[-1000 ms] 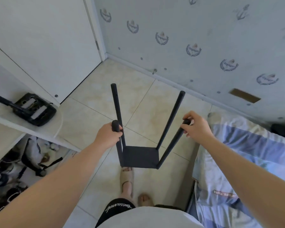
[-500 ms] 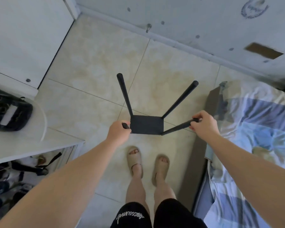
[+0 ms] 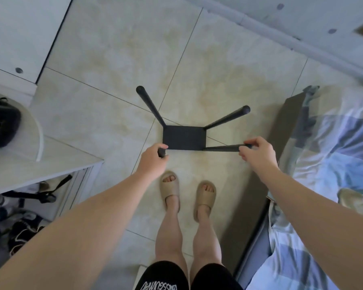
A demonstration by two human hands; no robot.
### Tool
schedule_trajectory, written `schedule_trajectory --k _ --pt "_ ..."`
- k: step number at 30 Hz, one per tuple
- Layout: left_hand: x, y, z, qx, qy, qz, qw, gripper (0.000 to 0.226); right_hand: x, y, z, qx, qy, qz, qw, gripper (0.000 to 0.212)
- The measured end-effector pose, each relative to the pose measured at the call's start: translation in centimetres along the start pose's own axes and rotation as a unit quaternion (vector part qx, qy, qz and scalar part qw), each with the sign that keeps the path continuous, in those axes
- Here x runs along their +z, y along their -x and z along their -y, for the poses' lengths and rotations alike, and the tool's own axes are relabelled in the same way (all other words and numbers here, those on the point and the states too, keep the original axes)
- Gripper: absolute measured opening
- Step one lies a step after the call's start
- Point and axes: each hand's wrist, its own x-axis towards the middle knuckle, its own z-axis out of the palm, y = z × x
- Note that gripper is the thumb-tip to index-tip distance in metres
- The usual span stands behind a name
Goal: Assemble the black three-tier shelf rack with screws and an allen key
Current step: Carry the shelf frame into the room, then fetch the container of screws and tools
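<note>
Both arms reach forward and down. The left hand [image 3: 153, 158] curls round the near-left post top of the rack [image 3: 184, 137]. The right hand [image 3: 258, 153] pinches the near-right post's tip. The rack is between the hands, just beyond the slippers [image 3: 169, 190]. A bed [image 3: 333, 143] lies right of the right hand and a bench [image 3: 40, 160] stands left of the left hand.

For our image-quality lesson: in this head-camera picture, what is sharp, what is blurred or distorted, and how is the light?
Head view: the black metal rack with four round posts is sharp at centre; the pale skirting board and blue checked bedding smear toward the right edge; forearms swell at the bottom; soft light, faint shadows.
</note>
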Motion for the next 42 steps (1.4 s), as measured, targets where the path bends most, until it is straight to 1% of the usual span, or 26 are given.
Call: schedule_trajectory --k 2,4,6,9,12,16,18,20,22,26,30,33,37,39,42 --pt "0.2 0.1 0.0 -0.012 -0.003 0.004 1.0 0.029 0.0 -0.2 0.0 0.001 -0.01 0.016 1.0 0.024" --pt "0.0 0.5 0.0 -0.022 -0.015 0.007 1.0 0.031 -0.2 0.0 0.2 0.006 -0.014 0.048 0.999 0.031" --pt "-0.3 1.3 -0.2 -0.032 -0.027 0.01 0.999 0.035 -0.6 0.6 0.4 0.009 0.002 0.082 0.997 0.041" --pt "-0.7 3.5 -0.7 -0.043 -0.051 0.024 0.998 0.044 -1.8 2.2 1.1 -0.005 0.039 0.109 0.993 0.051" --pt "-1.2 6.4 -1.4 -0.034 -0.08 0.018 0.996 0.048 -3.4 4.5 1.9 -0.044 0.082 0.136 0.986 0.056" --pt "-2.0 10.9 -2.8 0.012 -0.129 -0.014 0.992 0.055 -5.2 7.9 2.6 -0.135 0.176 0.17 0.96 0.059" --pt "-2.3 14.0 -3.5 0.036 -0.16 -0.043 0.986 0.057 -5.9 9.9 3.0 -0.2 0.231 0.189 0.933 0.06" --pt "-2.5 17.0 -3.8 0.066 -0.195 -0.093 0.974 0.058 -6.3 11.7 3.8 -0.267 0.27 0.201 0.903 0.063" --pt "-2.7 19.8 -3.7 0.074 -0.203 -0.137 0.967 0.061 -6.1 13.6 4.8 -0.337 0.31 0.207 0.865 0.066" --pt "-2.8 25.0 -2.0 0.05 -0.172 -0.21 0.961 0.069 -4.8 17.6 6.8 -0.467 0.389 0.223 0.763 0.071" --pt "-3.2 29.5 0.9 0.013 -0.149 -0.298 0.943 0.076 -2.3 22.3 8.8 -0.571 0.438 0.222 0.658 0.073" --pt "-4.0 32.4 4.1 -0.025 -0.135 -0.357 0.924 0.079 0.3 25.9 9.9 -0.629 0.438 0.226 0.601 0.075" --pt "-5.5 35.8 9.5 -0.086 -0.107 -0.415 0.899 0.078 4.5 30.5 11.1 -0.697 0.435 0.219 0.527 0.076" --pt "-6.5 37.4 12.7 -0.108 -0.091 -0.435 0.889 0.076 7.1 33.2 11.6 -0.717 0.432 0.223 0.499 0.075" --pt "-8.4 39.5 17.8 -0.136 -0.079 -0.455 0.876 0.075 11.8 37.6 12.2 -0.736 0.426 0.233 0.472 0.074"
